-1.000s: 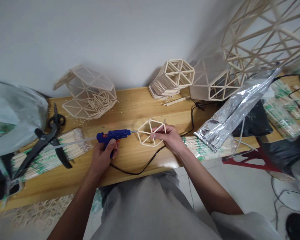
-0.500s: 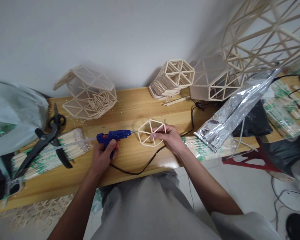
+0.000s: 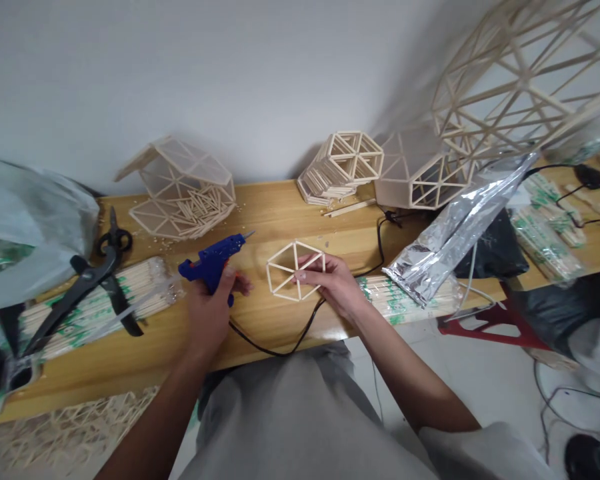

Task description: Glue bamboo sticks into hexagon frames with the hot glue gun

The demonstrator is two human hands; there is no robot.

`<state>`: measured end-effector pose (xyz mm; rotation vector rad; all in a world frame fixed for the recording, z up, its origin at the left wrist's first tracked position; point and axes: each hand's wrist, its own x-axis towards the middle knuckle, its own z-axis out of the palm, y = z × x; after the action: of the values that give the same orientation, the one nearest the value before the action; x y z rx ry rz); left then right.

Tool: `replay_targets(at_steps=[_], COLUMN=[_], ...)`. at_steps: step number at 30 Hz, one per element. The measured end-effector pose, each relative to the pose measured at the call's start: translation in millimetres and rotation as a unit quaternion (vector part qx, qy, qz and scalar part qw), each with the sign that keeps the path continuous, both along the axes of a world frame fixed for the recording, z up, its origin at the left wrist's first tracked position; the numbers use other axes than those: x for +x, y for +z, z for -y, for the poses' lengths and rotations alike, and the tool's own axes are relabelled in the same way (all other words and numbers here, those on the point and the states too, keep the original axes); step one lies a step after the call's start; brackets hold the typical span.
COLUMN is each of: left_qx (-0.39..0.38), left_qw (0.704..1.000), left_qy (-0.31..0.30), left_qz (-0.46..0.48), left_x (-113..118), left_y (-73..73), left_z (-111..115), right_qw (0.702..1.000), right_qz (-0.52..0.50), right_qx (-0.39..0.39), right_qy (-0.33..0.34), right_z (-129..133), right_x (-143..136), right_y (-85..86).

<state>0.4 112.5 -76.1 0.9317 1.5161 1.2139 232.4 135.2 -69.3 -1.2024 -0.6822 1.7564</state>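
Note:
A blue glue gun [image 3: 211, 262] is in my left hand [image 3: 215, 303]; its nozzle points up and to the right, apart from the frame, and some of my fingers are loosened from the handle. My right hand [image 3: 333, 283] pinches a hexagonal wooden stick frame [image 3: 284, 269] with spokes by its right side, thumb near the centre. A black cord [image 3: 280, 352] runs below both hands. Behind them stands a stack of similar hexagon frames [image 3: 341, 160].
A hexagonal container [image 3: 180, 183] with short sticks stands back left, near large black shears [image 3: 97, 280] and bagged sticks [image 3: 145, 287]. On the right lie a silver foil bag [image 3: 460, 227] and more stick packs [image 3: 545, 240], below a large lattice [image 3: 525, 83].
The glue gun has pulled back left from the frame, and its nozzle has tilted upward. Fingers of my left hand have loosened. The hexagon frame has shifted slightly left.

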Motion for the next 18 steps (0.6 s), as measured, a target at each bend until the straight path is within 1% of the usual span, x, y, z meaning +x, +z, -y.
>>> replay_targets(at_steps=[3, 5, 10, 13, 16, 18], left_qx=[-0.014, -0.025, -0.064, -0.076, -0.073, -0.077], left_qw=[0.997, 0.993, 0.991, 0.992, 0.993, 0.992], left_qy=[0.017, 0.029, 0.047, 0.058, 0.058, 0.061], left_qz=[-0.079, -0.11, -0.106, -0.083, -0.066, -0.077], left_x=[8.9, 12.3, 12.2, 8.3, 2.5, -1.8], left_y=[1.0, 1.2, -1.6, -2.6, 1.5, 7.8], left_z=[-0.7, -0.8, -0.4, -0.1, -0.5, -1.3], right_qw=[0.999, 0.998, 0.994, 0.992, 0.995, 0.998], right_qz=[-0.033, -0.059, -0.102, -0.116, -0.098, -0.055], right_qx=[-0.016, -0.025, -0.027, -0.028, -0.016, -0.002], right_qy=[0.015, 0.022, 0.03, 0.033, 0.02, -0.007], right_z=[2.7, 4.1, 7.0, 7.1, 5.2, 3.2], right_x=[-7.5, -10.8, -12.6, -10.0, -2.1, 8.2], right_y=[3.2, 2.9, 0.2, -0.2, 0.9, 4.7])
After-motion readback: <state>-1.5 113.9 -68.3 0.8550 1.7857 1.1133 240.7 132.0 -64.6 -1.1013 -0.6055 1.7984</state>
